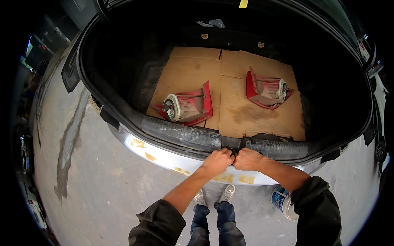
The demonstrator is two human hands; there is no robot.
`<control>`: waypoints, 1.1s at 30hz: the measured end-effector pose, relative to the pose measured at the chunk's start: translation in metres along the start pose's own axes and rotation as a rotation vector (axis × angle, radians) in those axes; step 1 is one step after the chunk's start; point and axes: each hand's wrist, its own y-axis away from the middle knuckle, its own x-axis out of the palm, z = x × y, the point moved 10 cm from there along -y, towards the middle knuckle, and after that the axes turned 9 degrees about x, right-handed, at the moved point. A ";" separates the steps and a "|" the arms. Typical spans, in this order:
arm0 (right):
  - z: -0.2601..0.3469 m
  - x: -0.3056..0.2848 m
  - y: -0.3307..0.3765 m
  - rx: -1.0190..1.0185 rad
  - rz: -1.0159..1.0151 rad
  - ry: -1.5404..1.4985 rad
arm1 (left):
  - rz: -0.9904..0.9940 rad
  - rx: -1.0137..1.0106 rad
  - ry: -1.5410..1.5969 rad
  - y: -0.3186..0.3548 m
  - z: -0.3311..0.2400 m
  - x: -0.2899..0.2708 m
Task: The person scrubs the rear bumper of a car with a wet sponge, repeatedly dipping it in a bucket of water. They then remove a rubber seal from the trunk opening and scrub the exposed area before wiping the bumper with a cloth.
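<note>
At the middle of the trunk's rear sill, my left hand (218, 161) and my right hand (248, 159) are side by side, almost touching. Fingers of both are curled closed on the black rubber trunk seal (174, 147), which runs along the edge of the opening. The part under my fingers is hidden. Just beyond them lies a dark sill trim (184, 133) with a shiny, film-like covering. Below my hands curves the silver rear body panel (162, 164), with several tan patches on it.
Cardboard (234, 92) covers the trunk floor. On it lie a left red tail lamp (191, 106) and a right tail lamp (269, 91), both dusty. A bucket (283, 201) stands on the concrete floor (115, 184) under my right forearm. Another car (379, 143) is at the far right.
</note>
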 end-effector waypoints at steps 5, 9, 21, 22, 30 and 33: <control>0.011 0.000 -0.001 -0.095 -0.033 0.039 | -0.002 0.003 0.017 0.007 0.001 0.001; 0.009 0.001 -0.005 -0.074 -0.112 0.010 | -0.047 -0.057 -0.072 0.014 0.004 -0.006; 0.003 0.003 -0.004 -0.044 -0.208 -0.086 | 0.111 -0.084 0.033 -0.004 0.016 0.013; 0.000 0.004 -0.004 -0.048 -0.214 -0.083 | 0.094 -0.082 0.033 -0.005 0.016 0.012; 0.007 0.007 0.000 -0.113 -0.209 -0.044 | 0.018 -0.022 0.005 -0.001 0.005 0.006; 0.010 0.001 0.003 -0.128 -0.297 -0.014 | -0.027 0.012 -0.022 0.000 -0.002 -0.002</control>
